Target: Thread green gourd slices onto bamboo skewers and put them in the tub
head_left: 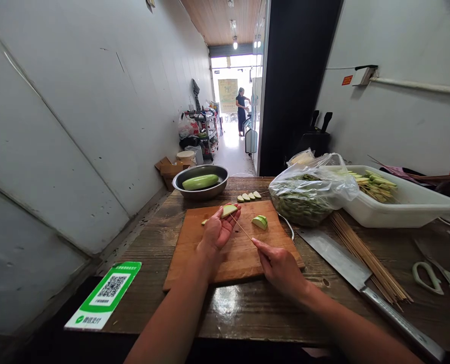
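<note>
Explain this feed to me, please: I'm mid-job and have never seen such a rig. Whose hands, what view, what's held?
There is no machine here: these are a person's two bare hands, filmed by one head-worn camera looking forward and down. The left hand holds a pale slice above a wooden board. The right hand holds a thin stick, its far end at that slice; whether it has gone in, I can't tell. More cut pieces lie on the board. Beyond it are a row of slices and a metal bowl with a green vegetable. To the right are a cleaver, a bundle of sticks and a plastic bag.
</note>
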Demonstrator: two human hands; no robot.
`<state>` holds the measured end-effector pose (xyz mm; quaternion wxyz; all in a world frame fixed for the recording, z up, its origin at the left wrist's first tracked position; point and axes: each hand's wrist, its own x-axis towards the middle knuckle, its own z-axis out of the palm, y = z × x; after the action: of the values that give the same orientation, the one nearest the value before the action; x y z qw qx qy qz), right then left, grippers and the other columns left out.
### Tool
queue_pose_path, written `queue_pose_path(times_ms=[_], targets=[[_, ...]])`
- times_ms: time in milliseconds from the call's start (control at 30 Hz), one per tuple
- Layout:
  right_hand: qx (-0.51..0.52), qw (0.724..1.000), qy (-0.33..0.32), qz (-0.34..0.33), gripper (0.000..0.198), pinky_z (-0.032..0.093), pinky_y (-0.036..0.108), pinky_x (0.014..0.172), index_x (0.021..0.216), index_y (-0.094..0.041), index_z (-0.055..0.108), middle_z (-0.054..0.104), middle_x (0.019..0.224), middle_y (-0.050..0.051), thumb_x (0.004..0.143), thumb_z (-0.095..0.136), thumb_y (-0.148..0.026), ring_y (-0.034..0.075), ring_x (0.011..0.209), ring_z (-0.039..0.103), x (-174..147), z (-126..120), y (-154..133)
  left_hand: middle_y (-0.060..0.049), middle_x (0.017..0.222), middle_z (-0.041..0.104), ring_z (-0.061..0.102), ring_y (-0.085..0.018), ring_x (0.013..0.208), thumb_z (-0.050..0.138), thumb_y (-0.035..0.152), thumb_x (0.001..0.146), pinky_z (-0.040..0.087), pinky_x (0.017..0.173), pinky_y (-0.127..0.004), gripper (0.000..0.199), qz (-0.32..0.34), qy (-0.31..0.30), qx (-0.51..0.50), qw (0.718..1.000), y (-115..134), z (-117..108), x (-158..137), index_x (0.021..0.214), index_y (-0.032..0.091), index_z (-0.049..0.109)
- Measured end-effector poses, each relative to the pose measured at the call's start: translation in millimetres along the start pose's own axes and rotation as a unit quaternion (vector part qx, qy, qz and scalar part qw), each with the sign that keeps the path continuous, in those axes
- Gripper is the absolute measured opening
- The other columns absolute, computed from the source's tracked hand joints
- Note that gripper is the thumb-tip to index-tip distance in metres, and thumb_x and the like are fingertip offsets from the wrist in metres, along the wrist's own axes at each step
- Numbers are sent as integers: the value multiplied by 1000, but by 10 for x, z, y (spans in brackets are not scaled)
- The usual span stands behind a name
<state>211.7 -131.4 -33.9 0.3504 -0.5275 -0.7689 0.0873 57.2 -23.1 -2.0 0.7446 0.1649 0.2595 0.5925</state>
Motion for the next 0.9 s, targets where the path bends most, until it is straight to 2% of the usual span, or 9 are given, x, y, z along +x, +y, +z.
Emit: queue_pose_path(times_ms=[300, 500, 633, 900], targets=[[0, 1000, -12, 2, 38, 52, 28, 78, 118, -13, 57, 67, 102, 11, 84, 38, -15, 21, 88, 65, 13, -18, -11, -24, 102, 61, 58, -28, 102, 37, 16, 86, 52, 80, -37, 24, 9, -2, 16, 1000, -36, 20, -15, 92, 3, 56], [-5, 1000, 9, -4, 38, 52, 29, 78, 117, -16, 58, 68, 100, 9, 83, 40, -14, 21, 85, 66, -3, 6, -14, -25, 101, 62, 57, -29, 102, 38, 14, 85, 51, 83, -39, 24, 5, -8, 28, 1000, -57, 50, -50, 92, 2, 57], [-3, 1000, 3, 2, 37, 51, 30, 79, 116, -13, 59, 68, 98, 11, 84, 39, -14, 22, 86, 66, -7, -1, -23, -26, 101, 62, 57, -30, 103, 38, 14, 84, 49, 85, -41, 23, 3, -17, 33, 999, -84, 42, -51, 92, 2, 57], [5, 1000, 7, 11, 37, 52, 29, 79, 115, -16, 59, 67, 100, 9, 83, 41, -14, 21, 86, 66, -3, -9, -28, -26, 100, 62, 57, -30, 103, 38, 14, 84, 49, 85, -43, 23, -11, -17, 48, 999, -136, 48, -70, 94, 3, 55]])
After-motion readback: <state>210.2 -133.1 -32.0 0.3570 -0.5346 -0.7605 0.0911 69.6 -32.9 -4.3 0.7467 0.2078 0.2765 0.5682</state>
